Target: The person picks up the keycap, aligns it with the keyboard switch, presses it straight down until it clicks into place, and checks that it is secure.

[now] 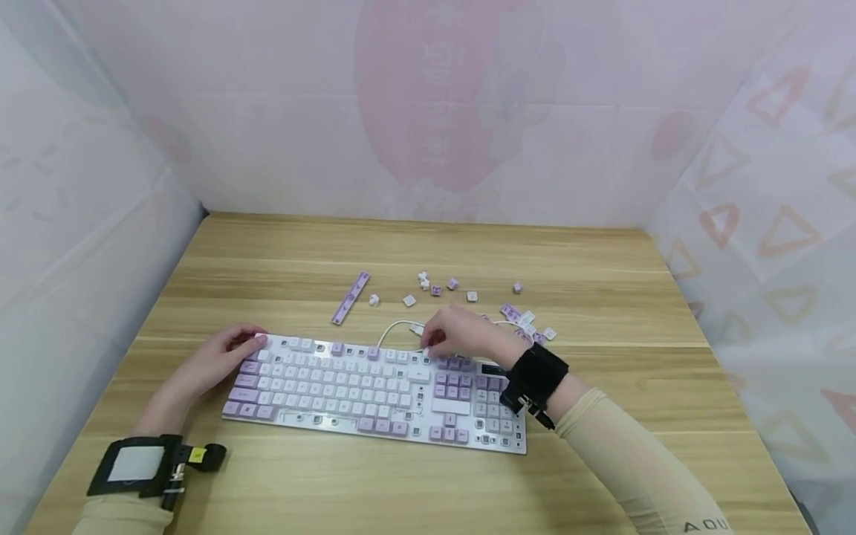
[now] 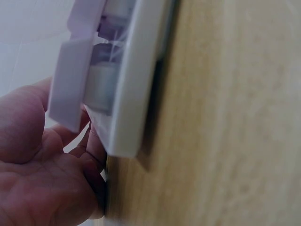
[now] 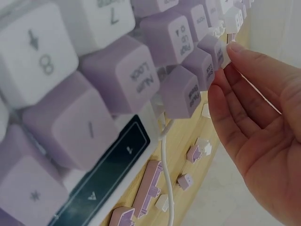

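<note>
The left hand (image 1: 217, 359) holds the keyboard (image 1: 424, 416) by its corner; right hand (image 1: 464, 332) pinches probably a white keycap (image 3: 226, 58), which, if grip slips, may roll toward the bench's (image 1: 267, 475) far edge

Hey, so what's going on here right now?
Someone's left hand holds a white and purple keyboard by its far left corner, while the right hand pinches what looks like a white keycap at the back row. Some switches are bare, and loose keycaps lie behind the keyboard on the wooden table.
</note>
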Available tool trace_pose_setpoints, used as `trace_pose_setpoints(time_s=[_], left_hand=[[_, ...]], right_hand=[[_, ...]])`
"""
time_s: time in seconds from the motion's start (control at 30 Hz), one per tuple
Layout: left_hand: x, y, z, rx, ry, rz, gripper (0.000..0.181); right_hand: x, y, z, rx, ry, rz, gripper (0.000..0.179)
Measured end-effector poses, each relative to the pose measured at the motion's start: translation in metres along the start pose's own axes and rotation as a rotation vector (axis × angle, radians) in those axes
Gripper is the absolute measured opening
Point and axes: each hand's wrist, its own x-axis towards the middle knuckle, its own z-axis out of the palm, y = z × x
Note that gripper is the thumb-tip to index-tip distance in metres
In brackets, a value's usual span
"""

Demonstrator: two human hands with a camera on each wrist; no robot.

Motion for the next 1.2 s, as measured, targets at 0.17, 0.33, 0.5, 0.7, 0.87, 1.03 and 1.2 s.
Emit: trace_pose_setpoints(time_s=[0.17, 0.33, 0.5, 0.7, 0.87, 1.03, 1.2], left_hand=[[0.0, 0.0, -0.001, 0.004, -0.004, 0.005, 0.067], [0.0, 0.001, -0.001, 0.008, -0.007, 0.006, 0.067], [0.0, 0.002, -0.001, 0.005, -0.008, -0.001, 0.068], [0.0, 0.0, -0.001, 0.017, -0.005, 0.0, 0.067], [-0.001, -0.003, 0.0, 0.006, -0.011, -0.007, 0.067], [-0.001, -0.003, 0.0, 0.003, -0.009, -0.014, 0.068], [0.0, -0.003, 0.0, 0.01, -0.007, -0.009, 0.068]], right_hand=[[0.0, -0.001, 0.0, 0.009, -0.001, 0.006, 0.013], [-0.003, -0.001, 0.0, 0.0, 0.004, 0.002, 0.013], [-0.003, -0.002, 0.002, -0.029, 0.009, -0.026, 0.012], [-0.001, -0.007, 0.006, -0.086, 0.002, -0.013, 0.01], [-0.002, -0.015, 0.01, -0.154, -0.007, -0.004, 0.012], [-0.004, -0.017, 0.015, -0.202, 0.017, -0.021, 0.013], [-0.005, -0.019, 0.017, -0.23, 0.03, -0.018, 0.012]])
